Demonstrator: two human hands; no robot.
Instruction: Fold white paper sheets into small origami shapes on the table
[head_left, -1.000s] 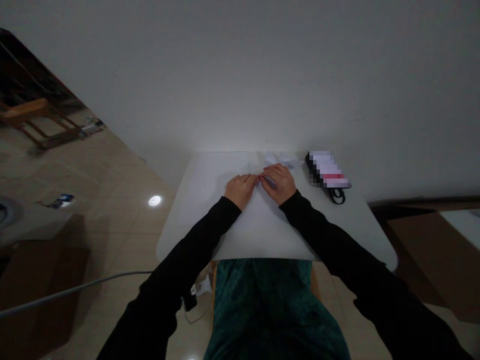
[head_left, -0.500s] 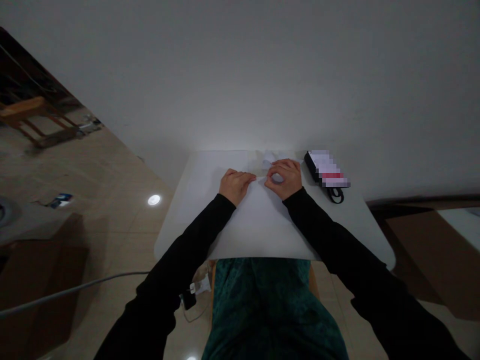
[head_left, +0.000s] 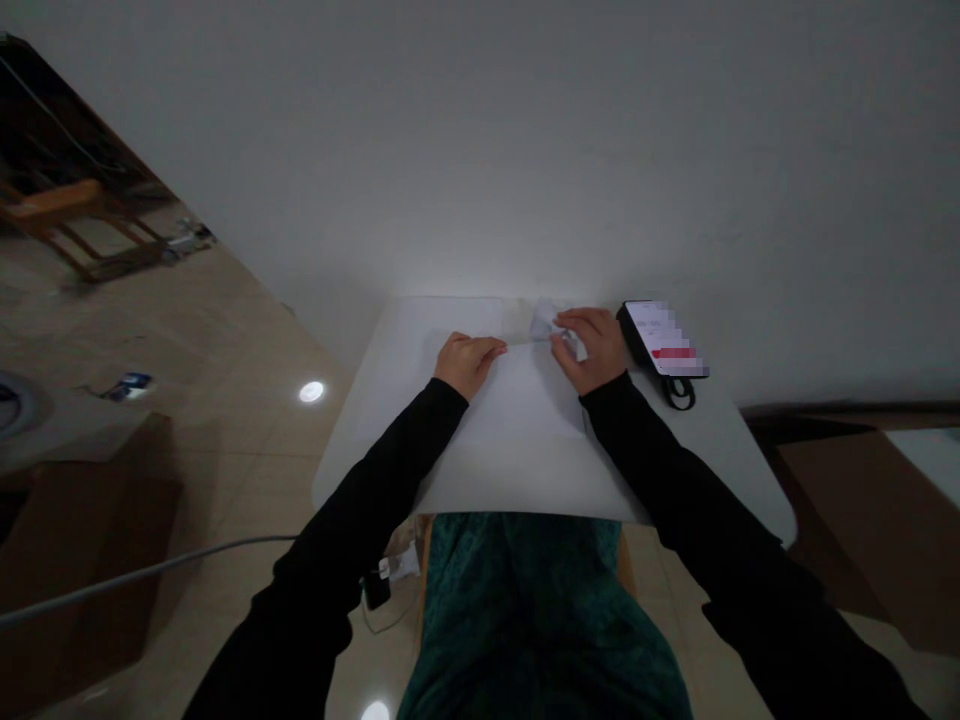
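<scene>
Far over on the left there's a wooden chair [head_left: 52, 205] on the tiled floor [head_left: 225, 320], with a brown cardboard box [head_left: 82, 560] nearer in and a grey cable [head_left: 135, 580] running across toward the table. Just by the person's knee, a white plug [head_left: 397, 566] sits on the floor.

On the white table [head_left: 720, 470] lies a big sheet of white paper [head_left: 510, 420], and it's tough to see exactly where its edges end, white on white. The left hand [head_left: 466, 364] is flat on the sheet with the fingers together, pressing down near the far side, fingertips almost at a crease [head_left: 525, 341] that runs across toward the other hand. The right hand [head_left: 589, 348] is curled at the far end of that crease, with thumb and fingers seemingly pinching a small folded corner [head_left: 545, 322] that sticks up off the sheet. The fingers hide part of it, so the exact grip is hard to call.

So far, one strip along the far side looks folded over, while the big near part of the sheet lies flat with no visible folds.

Right of all this, a phone [head_left: 664, 338] lies face up with its screen blurred out, and a black cord loop [head_left: 679, 393] sits just beside it, near the table's far right side.
</scene>
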